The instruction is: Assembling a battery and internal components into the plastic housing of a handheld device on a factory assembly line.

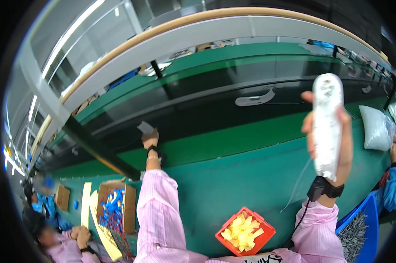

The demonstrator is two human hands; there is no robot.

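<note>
holding hand: the right hand is wrapped around a long white casing, digits bent at both of its edges.
white casing: raised above the table and stood nearly on end, rounded tip up, marked face toward the wearer; details blurred.
left hand: reached out toward the dark belt, fingertips drawn together, seemingly pinching a small whitish piece; blur hides the exact contact.
belt: a second white casing lies there, beyond both hands.
green tabletop: a red bin of yellow pieces near the wearer; a cardboard box of wired blue parts to the left.
right side: a blue bin holds grey metal pieces.
step at the belt: judging by the posture, handling one casing while the left hand deals with the small piece.
next move: probably calls for a steady right grip, and for the left fingers to control the small piece cleanly.
</note>
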